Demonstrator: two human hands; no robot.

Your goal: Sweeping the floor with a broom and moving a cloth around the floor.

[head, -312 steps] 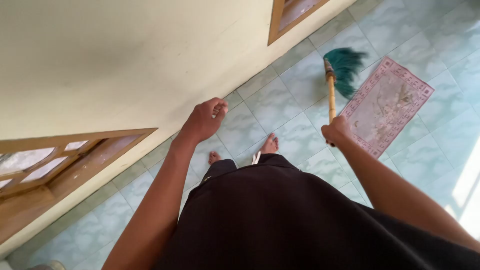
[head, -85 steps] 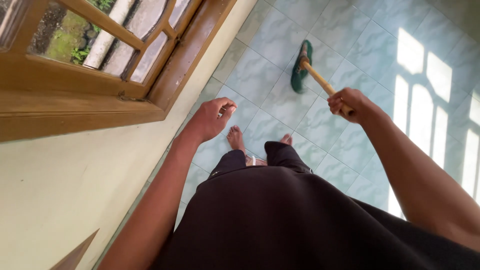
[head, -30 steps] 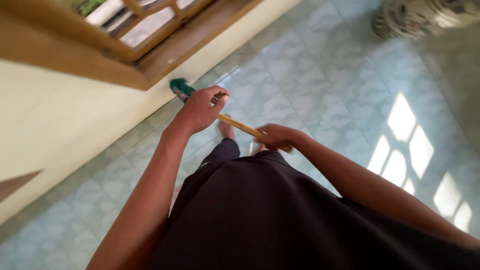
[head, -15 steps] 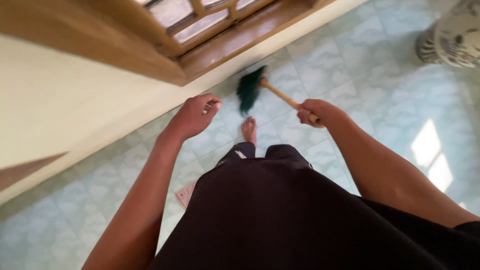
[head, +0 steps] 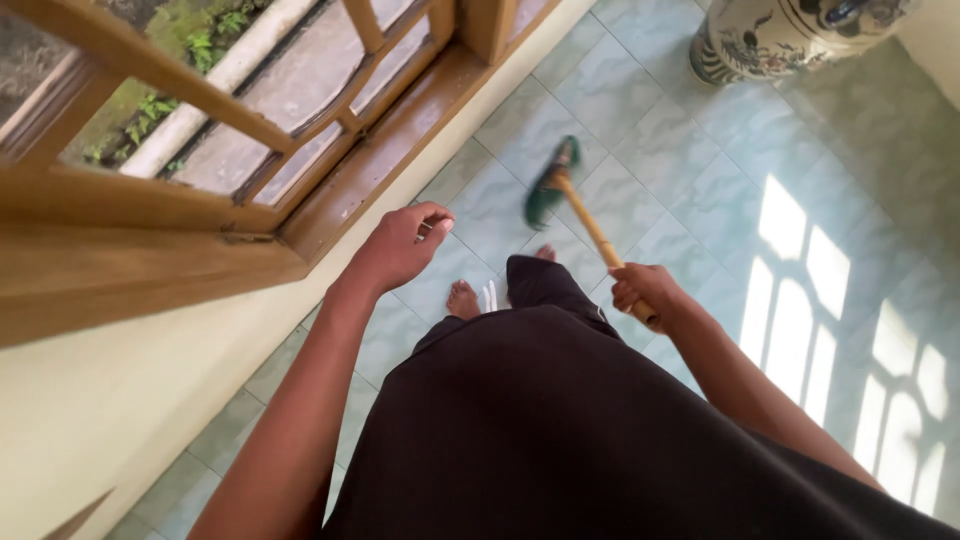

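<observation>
Now broom (head: 560, 190) swung forward, right hand (head: 645, 292) gripping; vase (head: 790, 35) nearer.

I have only one view: the camera on my head looks steeply down my dark-clothed front to the tiled floor (head: 700, 160), close over both arms. The wooden window (head: 250, 120) fills its upper left.
</observation>
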